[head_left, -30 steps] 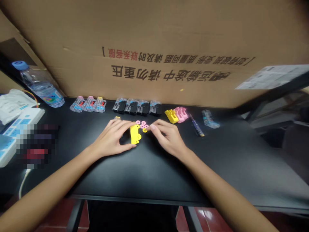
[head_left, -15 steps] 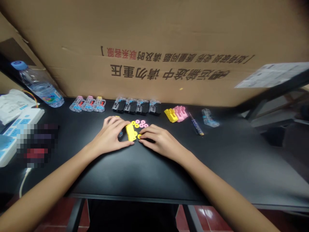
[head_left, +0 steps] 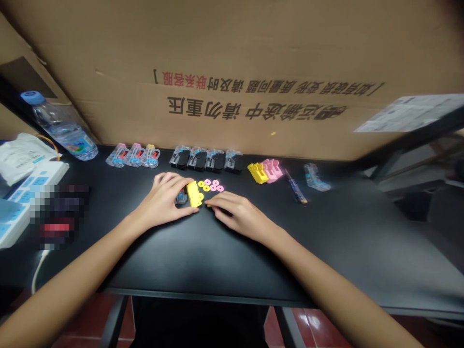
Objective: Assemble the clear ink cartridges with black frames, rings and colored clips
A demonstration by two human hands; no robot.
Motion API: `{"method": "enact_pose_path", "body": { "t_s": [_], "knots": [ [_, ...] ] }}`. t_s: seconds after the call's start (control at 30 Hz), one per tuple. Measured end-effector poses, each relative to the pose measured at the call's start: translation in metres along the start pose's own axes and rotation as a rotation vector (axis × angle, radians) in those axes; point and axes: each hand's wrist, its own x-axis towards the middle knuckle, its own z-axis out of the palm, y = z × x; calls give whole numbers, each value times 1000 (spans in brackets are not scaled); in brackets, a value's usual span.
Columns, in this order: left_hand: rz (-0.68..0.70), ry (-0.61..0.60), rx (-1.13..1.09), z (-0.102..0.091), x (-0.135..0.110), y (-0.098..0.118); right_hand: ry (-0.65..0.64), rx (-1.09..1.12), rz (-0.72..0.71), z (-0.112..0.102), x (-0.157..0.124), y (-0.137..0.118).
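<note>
My left hand (head_left: 161, 199) holds a yellow plastic housing piece (head_left: 195, 194) between thumb and fingers, steadying it by its two ends. A yellow ring (head_left: 201, 196) shows at the right edge of this piece. Partly covered by the same hand is a clear plastic part (head_left: 181, 197). The fingers of my right hand (head_left: 239, 209) are pinched on a small yellow ring (head_left: 209, 206), mostly hidden under the fingertips. Just beyond, loose yellow rings (head_left: 206, 188) and several pink rings (head_left: 213, 188) lie flat on the black table (head_left: 203, 261).
Along the back stand clear cases with red parts (head_left: 135, 156), several black-and-clear cases (head_left: 215, 160), yellow pieces (head_left: 258, 172) and pink pieces (head_left: 272, 170). To the right lie a screwdriver (head_left: 296, 187) and a clear part (head_left: 316, 177). A bottle (head_left: 67, 128) and power strip (head_left: 36, 186) occupy the left. Cardboard (head_left: 232, 48) walls the back.
My right fingers have closed over the yellow ring, which showed more before. The yellow housing piece in my left hand has shifted slightly away from me.
</note>
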Motion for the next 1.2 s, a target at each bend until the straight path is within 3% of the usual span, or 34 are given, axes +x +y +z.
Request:
{"method": "enact_pose_path", "body": {
  "t_s": [0.13,0.37,0.63,0.87,1.03,1.1,1.2],
  "knots": [
    [61,-21,-19,3,-1,5,170,236,139,9,3,-5],
    [117,-27,-58,8,-3,10,161,342,252,13,6,-7],
    [119,-29,-84,7,-3,11,123,620,452,17,6,-7],
    [141,-14,-85,7,-3,13,164,719,480,19,7,-10],
    [120,9,-74,2,-2,17,301,718,521,8,9,-3],
    [109,30,-99,-2,-2,19,242,743,522,2,9,2],
    [110,86,-206,-6,-3,21,33,831,512,-5,7,5]
  ]
}}
